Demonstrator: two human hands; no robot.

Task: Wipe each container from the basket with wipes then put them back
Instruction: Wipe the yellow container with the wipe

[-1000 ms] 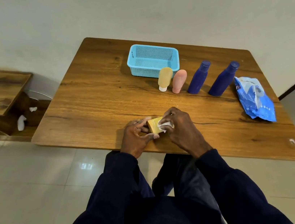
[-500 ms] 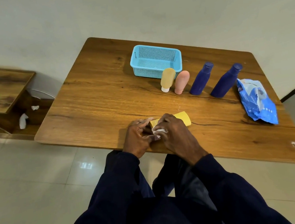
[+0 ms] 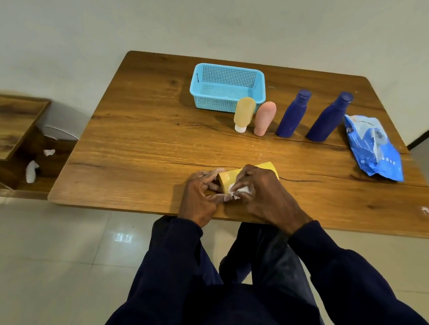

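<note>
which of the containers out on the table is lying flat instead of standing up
The yellow box at the near edge, held between both hands. The cream tube, pink tube and two blue bottles all stand upright.

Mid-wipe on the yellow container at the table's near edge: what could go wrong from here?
1. The yellow container lies close to the near edge of the table, held by the left hand while the right hand rubs it with a wipe; a slip could drop it to the floor.
2. The four bottles stand close together just in front of the basket; reaching over them could topple one.
</note>
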